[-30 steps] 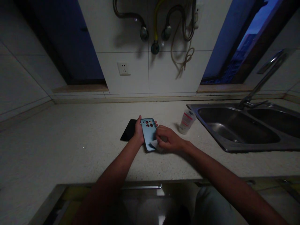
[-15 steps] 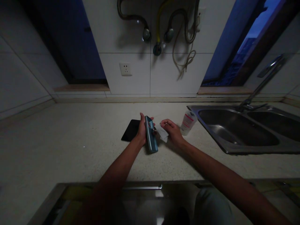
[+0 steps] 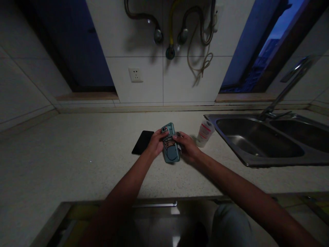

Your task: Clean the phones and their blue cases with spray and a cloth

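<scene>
**Two-handed hold on the teal phone case (image 3: 171,151), left of the sink (image 3: 272,161)**

My left hand (image 3: 154,144) and right hand (image 3: 188,148) are both closed on the case, one on each long edge. They hold it over the pale counter (image 3: 77,154), well to the left of the sink.

A small white bottle (image 3: 205,133) stands between my right hand and the sink, just beside the sink's near-left corner. It is close to my knuckles but does not touch them. A black phone (image 3: 143,142) lies flat on the counter, farther from the sink than the case and just behind my left hand. On the tiled wall up and to the left of the sink there is a white socket (image 3: 135,74), with looped hoses (image 3: 195,31) hanging above it. The tap (image 3: 290,84) rises from the sink's back rim.

The case's long axis runs away from me toward the wall, with the far end leaning slightly away from the sink. The camera cut-out is at that far end, and the side with the cartoon drawing faces up.

The case sits between my palms. My left fingertips (image 3: 164,134) curl over its far left edge, and my right fingertips (image 3: 177,137) press the opposite edge. The near end sticks out past both hands toward me. I cannot tell whether that end rests on the counter.
</scene>
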A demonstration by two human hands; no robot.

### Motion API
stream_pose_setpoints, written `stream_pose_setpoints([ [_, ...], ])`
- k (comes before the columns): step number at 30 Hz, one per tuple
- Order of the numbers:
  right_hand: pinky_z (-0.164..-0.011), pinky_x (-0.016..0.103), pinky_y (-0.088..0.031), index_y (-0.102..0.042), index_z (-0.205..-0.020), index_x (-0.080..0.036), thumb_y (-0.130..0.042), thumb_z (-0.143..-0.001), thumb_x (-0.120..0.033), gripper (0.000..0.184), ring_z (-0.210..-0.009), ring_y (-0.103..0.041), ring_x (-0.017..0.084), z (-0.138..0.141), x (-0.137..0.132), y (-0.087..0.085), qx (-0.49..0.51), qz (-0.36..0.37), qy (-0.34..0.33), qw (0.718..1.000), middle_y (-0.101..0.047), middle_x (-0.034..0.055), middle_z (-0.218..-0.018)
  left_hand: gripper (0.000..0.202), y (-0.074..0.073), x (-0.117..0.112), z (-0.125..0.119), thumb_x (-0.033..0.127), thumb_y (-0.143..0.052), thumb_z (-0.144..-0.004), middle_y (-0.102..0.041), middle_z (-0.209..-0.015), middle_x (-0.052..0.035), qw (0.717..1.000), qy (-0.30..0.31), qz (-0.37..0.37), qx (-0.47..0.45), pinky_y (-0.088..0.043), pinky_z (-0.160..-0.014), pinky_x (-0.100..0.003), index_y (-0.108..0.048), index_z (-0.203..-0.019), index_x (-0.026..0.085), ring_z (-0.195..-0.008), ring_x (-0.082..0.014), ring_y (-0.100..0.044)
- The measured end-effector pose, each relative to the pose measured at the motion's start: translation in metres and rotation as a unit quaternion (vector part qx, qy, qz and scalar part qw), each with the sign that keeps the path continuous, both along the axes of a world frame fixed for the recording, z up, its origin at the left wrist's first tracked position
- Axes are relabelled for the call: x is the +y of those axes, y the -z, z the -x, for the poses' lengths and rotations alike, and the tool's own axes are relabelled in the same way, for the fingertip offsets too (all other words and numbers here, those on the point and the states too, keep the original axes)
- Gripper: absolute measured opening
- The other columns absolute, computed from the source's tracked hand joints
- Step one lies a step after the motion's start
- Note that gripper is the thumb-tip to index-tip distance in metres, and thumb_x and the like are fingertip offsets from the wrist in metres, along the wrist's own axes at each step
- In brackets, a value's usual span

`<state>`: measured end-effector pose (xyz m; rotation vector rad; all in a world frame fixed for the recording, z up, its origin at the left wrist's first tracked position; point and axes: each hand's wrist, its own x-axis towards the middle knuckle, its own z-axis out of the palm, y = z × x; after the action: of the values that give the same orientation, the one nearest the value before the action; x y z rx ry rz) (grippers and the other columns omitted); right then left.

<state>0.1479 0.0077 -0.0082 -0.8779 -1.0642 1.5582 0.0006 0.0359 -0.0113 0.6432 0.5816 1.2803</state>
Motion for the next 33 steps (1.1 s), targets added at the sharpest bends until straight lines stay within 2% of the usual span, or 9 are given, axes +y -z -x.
stream_pose_setpoints([
  [3,-0.065,0.028,-0.046,-0.064,-0.090,-0.020,-0.081,-0.064,-0.037,0.036,-0.079,-0.058,0.018,0.001,-0.001,0.002,-0.007,-0.002,-0.013,1.000,-0.067,0.0029,-0.086,0.027,0.003,0.000,0.002,0.004,-0.076,-0.066,-0.070,-0.074,-0.0011,0.999,-0.024,0.011,0.020,-0.056,-0.077,-0.031,-0.066,-0.089,0.015,-0.061,-0.0139,-0.065],
  [5,-0.064,0.028,-0.045,-0.064,-0.088,-0.018,-0.081,-0.064,-0.037,0.034,-0.076,-0.057,0.017,0.002,-0.002,0.002,-0.016,0.006,-0.018,1.000,-0.066,0.0028,-0.083,0.022,0.003,0.001,0.004,0.005,-0.073,-0.069,-0.069,-0.071,-0.0005,0.999,-0.017,0.035,0.002,-0.057,-0.079,-0.033,-0.066,-0.087,0.016,-0.062,-0.0153,-0.067],
  [8,-0.056,0.024,-0.039,-0.064,-0.086,-0.018,-0.082,-0.064,-0.041,0.037,-0.067,-0.053,0.013,0.002,-0.004,0.001,-0.027,0.010,-0.030,0.999,-0.064,0.0008,-0.078,0.015,0.001,0.001,0.004,0.013,-0.064,-0.081,-0.073,-0.078,-0.0075,0.993,0.064,0.095,-0.037,-0.058,-0.084,-0.040,-0.070,-0.095,0.013,-0.074,-0.0226,-0.073],
  [11,-0.053,0.023,-0.037,-0.064,-0.091,-0.019,-0.083,-0.065,-0.046,0.043,-0.065,-0.054,0.013,0.001,-0.003,0.000,-0.035,0.002,-0.026,0.999,-0.065,0.0005,-0.080,0.030,-0.001,-0.001,0.002,0.015,-0.055,-0.087,-0.076,-0.094,-0.0150,0.984,0.117,0.124,-0.058,-0.058,-0.089,-0.046,-0.069,-0.112,0.009,-0.089,-0.0290,-0.075],
  [15,-0.058,0.026,-0.044,-0.059,-0.091,-0.021,-0.081,-0.066,-0.050,0.044,-0.069,-0.057,0.015,-0.004,0.004,0.002,-0.076,-0.008,0.063,0.995,-0.063,-0.0003,-0.080,0.041,0.000,-0.001,-0.002,0.016,-0.051,-0.090,-0.076,-0.106,-0.0167,0.987,0.088,0.102,-0.083,-0.056,-0.094,-0.049,-0.064,-0.128,0.011,-0.097,-0.0304,-0.075],
  [19,-0.059,0.027,-0.047,-0.054,-0.096,-0.024,-0.075,-0.073,-0.048,0.040,-0.072,-0.059,0.016,-0.008,0.011,0.007,-0.122,-0.080,0.154,0.977,-0.062,-0.0012,-0.083,0.042,0.003,0.001,-0.002,0.018,-0.051,-0.091,-0.076,-0.109,-0.0161,0.988,0.072,0.096,-0.096,-0.055,-0.095,-0.051,-0.063,-0.131,0.014,-0.098,-0.0306,-0.074],
  [25,-0.066,0.032,-0.054,-0.050,-0.115,-0.027,-0.064,-0.070,-0.028,0.047,-0.083,-0.064,0.020,-0.013,0.021,0.018,-0.143,-0.126,0.183,0.964,-0.065,0.0023,-0.096,0.044,0.001,-0.001,-0.002,0.035,-0.046,-0.097,-0.076,-0.101,-0.0202,0.977,0.140,0.130,-0.098,-0.054,-0.093,-0.052,-0.066,-0.124,0.006,-0.094,-0.0333,-0.074],
  [29,-0.085,0.042,-0.057,-0.044,-0.137,-0.027,-0.058,-0.073,-0.021,0.066,-0.105,-0.066,0.026,-0.018,0.026,0.027,-0.202,-0.170,0.189,0.946,-0.066,0.0096,-0.119,0.050,0.001,-0.001,-0.003,0.044,-0.042,-0.099,-0.076,-0.096,-0.0198,0.972,0.162,0.137,-0.100,-0.055,-0.090,-0.051,-0.066,-0.121,0.007,-0.089,-0.0329,-0.075],
  [33,-0.114,0.052,-0.042,-0.035,-0.153,-0.028,-0.056,-0.081,-0.020,0.076,-0.139,-0.048,0.028,-0.019,0.021,0.033,-0.294,-0.300,0.132,0.898,-0.048,0.0119,-0.153,0.054,0.000,-0.003,-0.005,0.050,-0.040,-0.099,-0.076,-0.093,-0.0187,0.972,0.156,0.145,-0.095,-0.056,-0.087,-0.050,-0.067,-0.119,0.008,-0.085,-0.0319,-0.075],
])
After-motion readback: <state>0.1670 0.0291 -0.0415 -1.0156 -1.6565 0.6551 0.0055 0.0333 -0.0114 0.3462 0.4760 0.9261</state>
